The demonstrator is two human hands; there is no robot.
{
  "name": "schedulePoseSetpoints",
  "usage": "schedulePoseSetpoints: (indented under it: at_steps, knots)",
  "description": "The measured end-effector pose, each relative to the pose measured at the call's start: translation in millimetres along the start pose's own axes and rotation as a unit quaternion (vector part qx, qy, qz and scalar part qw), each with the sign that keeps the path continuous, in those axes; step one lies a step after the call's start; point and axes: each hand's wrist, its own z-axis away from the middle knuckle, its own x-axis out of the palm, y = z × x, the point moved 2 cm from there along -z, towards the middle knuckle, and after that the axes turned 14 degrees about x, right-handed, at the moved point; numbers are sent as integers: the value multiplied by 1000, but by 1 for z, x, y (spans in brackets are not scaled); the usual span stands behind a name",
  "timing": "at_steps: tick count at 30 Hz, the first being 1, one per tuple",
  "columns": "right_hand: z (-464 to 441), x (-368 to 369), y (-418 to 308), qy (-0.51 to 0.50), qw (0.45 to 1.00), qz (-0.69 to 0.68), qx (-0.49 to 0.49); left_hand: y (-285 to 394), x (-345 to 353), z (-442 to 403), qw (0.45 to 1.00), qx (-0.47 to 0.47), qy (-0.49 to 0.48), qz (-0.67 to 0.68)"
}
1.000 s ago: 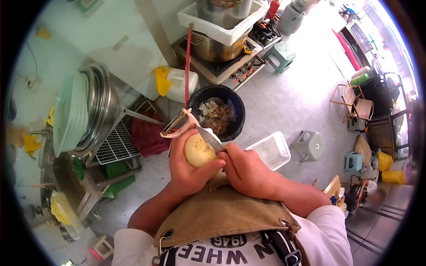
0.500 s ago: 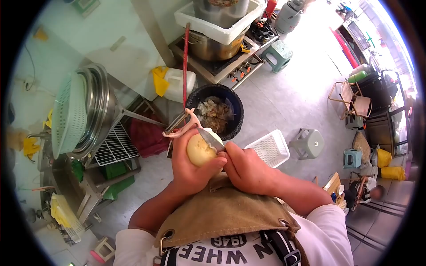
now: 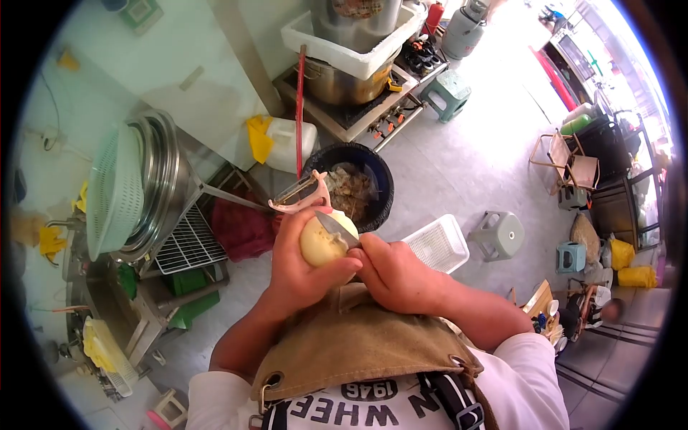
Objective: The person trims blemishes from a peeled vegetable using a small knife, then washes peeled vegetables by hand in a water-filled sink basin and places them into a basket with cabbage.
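In front of my chest, my left hand point(image 3: 301, 272) is wrapped round a pale yellow peeled potato point(image 3: 317, 246) with a few brownish spots. A pink Y-shaped peeler point(image 3: 313, 198) sticks out beyond the fingers of that same hand, its handle hidden in the grip. My right hand point(image 3: 401, 274) is closed on a small knife point(image 3: 334, 228). Its blade lies against the upper side of the potato, and the knife's handle is covered by my fingers. Just beyond the peeler stands a black-lined bin point(image 3: 385, 175) holding peelings.
A white plastic basket point(image 3: 438, 244) sits on the floor to the right, beside a grey stool point(image 3: 499, 235). Metal bowls and a green colander point(image 3: 115, 190) are stacked on a rack at left. A stove point(image 3: 365, 129) with a large pot point(image 3: 347, 86) stands ahead.
The peeler has tilted within my left hand, showing its blade more to the left. The knife stays at nearly the same spot on the potato. The view has shifted slightly.
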Motion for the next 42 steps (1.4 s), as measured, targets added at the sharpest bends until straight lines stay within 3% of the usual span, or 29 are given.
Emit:
schedulePoseSetpoints:
  at_steps: [3,8,13,16,19,21,24,30,33,35,37,42]
  knots:
    - [1,1,2,-1,999,-31,-8,-14,4,4,994,90,27,-54]
    - [1,3,1,4,997,-71,-19,-16,-4,3,977,146,-6,-153]
    - [-6,-3,-2,-115,961,-245,53,-14,-7,-2,999,34,-11,7]
    - [-5,-10,-2,-73,949,-287,106,-12,-9,-5,991,-41,-4,128]
    - [1,-19,-2,4,985,-162,62,-13,-8,-2,947,-79,19,312]
    - [11,-30,-15,19,994,-93,47,-8,-4,-1,950,-101,28,294]
    - [17,-23,-4,106,992,8,-73,-10,-7,2,965,-97,4,245]
    - [29,-20,-14,40,990,104,-86,-12,-15,2,976,-14,-48,212]
    - [26,-15,-18,98,985,60,-129,-6,-13,0,981,-30,-51,185]
    - [24,-11,-16,34,993,86,-71,0,-10,-2,988,-42,-37,141]
    - [23,-7,-16,-5,995,91,-31,-3,-21,-4,993,34,-104,49]
    - [23,-2,-24,-40,996,73,13,-8,-17,0,985,107,-66,119]
